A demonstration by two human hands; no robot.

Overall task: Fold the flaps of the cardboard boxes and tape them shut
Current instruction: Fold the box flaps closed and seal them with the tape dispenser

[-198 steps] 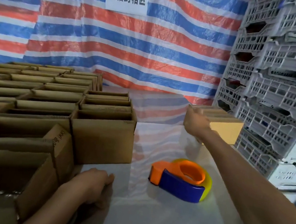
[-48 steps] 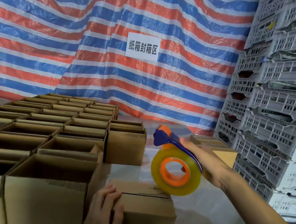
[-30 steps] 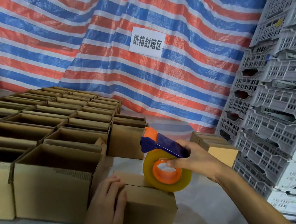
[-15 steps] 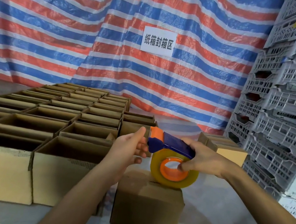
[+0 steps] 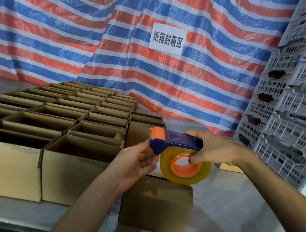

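Both your hands held the tape dispenser [image 5: 181,141] over the closed cardboard box [image 5: 157,204] on the worktop [image 5: 235,223]: your right hand [image 5: 217,150] clamped round its blue handle, your left hand [image 5: 137,163] pinched its front end. Open boxes [image 5: 71,179] stood in rows to the left.

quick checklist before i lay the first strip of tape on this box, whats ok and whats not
1. Flaps of the closed brown cardboard box folded down: ok.
2. Right hand grips the blue and orange tape dispenser: ok.
3. Left hand pinches at the dispenser's nose; tape end pulled free: cannot tell.
4. Yellowish tape roll positioned above the box top: ok; touching it: cannot tell.
5. Box steadied by a hand: not ok, neither hand is on it.
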